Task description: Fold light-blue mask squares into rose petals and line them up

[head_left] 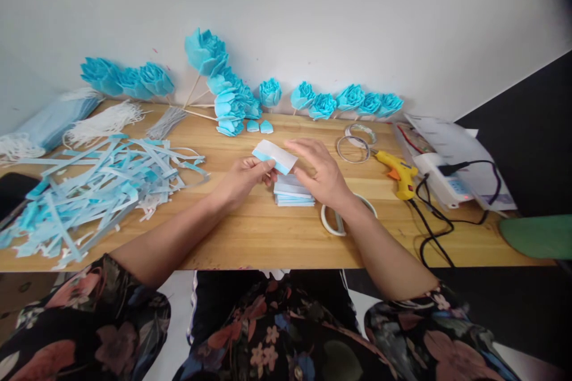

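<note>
My left hand (254,177) pinches a folded strip of blue and white mask fabric (277,155) between thumb and fingers, tilted above the table. Fingers apart, my right hand (322,171) hovers by the strip's right end; whether its thumb touches the strip is hard to tell. Just below both hands lies a small stack of similar white and blue fabric pieces (294,193). Partly hidden under my right wrist is a white ring-shaped thing (329,223).
Blue fabric flowers (230,104) on sticks lean along the wall. At left are cut strips (111,184), white cords (105,122), stacked masks (67,116) and a dark phone (15,196). A yellow glue gun (400,172), tape rings (357,140) and a power strip (442,181) are at right.
</note>
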Demonstrator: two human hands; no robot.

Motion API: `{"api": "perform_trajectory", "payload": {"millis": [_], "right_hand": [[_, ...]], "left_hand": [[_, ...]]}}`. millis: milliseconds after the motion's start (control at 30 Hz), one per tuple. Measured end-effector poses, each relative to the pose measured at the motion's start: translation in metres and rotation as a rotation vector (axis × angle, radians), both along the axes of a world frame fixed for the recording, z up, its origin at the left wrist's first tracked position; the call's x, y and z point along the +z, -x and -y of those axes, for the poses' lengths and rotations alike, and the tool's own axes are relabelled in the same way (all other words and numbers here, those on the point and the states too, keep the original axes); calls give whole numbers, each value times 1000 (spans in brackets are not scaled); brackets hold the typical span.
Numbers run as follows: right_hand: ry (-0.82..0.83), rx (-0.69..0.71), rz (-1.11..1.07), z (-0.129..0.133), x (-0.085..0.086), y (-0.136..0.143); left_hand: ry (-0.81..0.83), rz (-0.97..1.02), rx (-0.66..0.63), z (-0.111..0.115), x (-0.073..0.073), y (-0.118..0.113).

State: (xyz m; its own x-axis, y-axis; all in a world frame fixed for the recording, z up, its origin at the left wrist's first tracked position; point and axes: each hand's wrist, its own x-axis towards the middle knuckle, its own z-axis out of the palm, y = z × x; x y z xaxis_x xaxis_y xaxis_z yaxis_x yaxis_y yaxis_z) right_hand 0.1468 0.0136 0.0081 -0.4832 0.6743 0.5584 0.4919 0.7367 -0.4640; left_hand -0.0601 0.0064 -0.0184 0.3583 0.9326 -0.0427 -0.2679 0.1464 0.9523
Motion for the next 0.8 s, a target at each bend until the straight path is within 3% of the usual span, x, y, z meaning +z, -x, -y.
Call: {"api": "perform_trajectory", "payload": {"millis": [100,267,433,800], "right_hand": [[30,4,-20,-1,-3,1],[371,-78,-254,1,-2,-1],[617,34,-304,2,-4,1],[546,10,-271,5,-10,7]], "left_hand": [[-23,-36,-33,1,1,0],[-67,-107,-44,3,5,-2],[-87,-166,9,6,8,-3],[-75,-165,27,7,5,-4]]}}
